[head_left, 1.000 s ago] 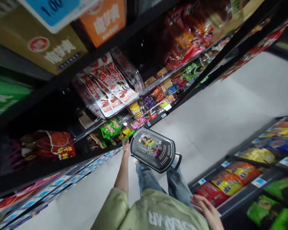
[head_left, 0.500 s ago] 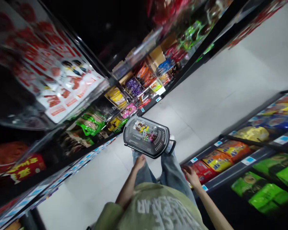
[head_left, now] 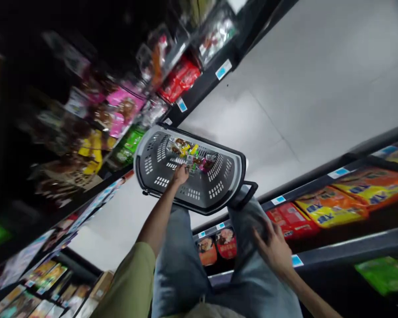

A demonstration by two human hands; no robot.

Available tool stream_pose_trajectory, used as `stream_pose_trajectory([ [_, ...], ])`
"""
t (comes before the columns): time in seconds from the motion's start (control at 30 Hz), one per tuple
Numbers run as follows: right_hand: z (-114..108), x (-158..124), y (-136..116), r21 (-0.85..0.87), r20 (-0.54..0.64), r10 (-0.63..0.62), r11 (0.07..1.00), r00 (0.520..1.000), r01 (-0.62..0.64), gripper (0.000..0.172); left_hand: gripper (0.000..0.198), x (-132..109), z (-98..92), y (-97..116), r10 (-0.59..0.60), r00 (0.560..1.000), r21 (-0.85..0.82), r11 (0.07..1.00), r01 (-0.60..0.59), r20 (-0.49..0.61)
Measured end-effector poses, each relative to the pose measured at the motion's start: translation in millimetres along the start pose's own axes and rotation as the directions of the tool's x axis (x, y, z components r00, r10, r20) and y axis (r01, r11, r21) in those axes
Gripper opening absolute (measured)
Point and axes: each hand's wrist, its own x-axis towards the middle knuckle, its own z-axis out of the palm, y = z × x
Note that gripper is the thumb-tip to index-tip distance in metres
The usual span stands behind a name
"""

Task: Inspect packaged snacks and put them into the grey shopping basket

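A grey plastic shopping basket (head_left: 185,191) with a perforated wall stands on the floor in front of my knees, its black handle (head_left: 248,194) folded out at the right. Several small snack packets (head_left: 194,157), with yellow, green and pink on them, lie at its bottom. My left hand (head_left: 181,173) reaches inside the basket, right by these packets. Its fingers are too small and blurred to show whether they grip one. By my right knee, my right hand (head_left: 276,248) is open with thumb and fingers apart, holding nothing.
Shelves of bagged snacks run along the left, with a red packet (head_left: 181,79) and pink packets (head_left: 124,106) near the basket. On the right, a low shelf edge (head_left: 345,243) holds orange-and-yellow bags (head_left: 331,205) close to my right hand. Grey floor (head_left: 285,88) stretches ahead.
My view has dropped closer to the basket, and my knees are now bent. The left hand has moved from beside the basket into it. My right hand has come over by the knee.
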Motion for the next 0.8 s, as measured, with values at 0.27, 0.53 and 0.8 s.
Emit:
stream_pose_trajectory([
  [0.27, -19, 49, 37, 0.047, -0.140, -0.061, 0.997, 0.988, 0.068, 0.046, 0.070, 109, 107.3, -59, -0.152, 0.988, -0.017, 0.988, 0.151, -0.040],
  [0.53, -20, 46, 38, 0.061, -0.176, -0.075, 0.994, 0.982, 0.087, 0.043, 0.030, 109, 143.2, -59, -0.119, 0.993, -0.070, 0.990, 0.119, 0.005],
  [0.8, -12, 41, 32, 0.103, -0.132, -0.044, 0.993, 0.990, 0.058, 0.051, 0.012, 25, 148.3, -5, 0.186, 0.973, -0.086, 0.981, -0.175, 0.135],
])
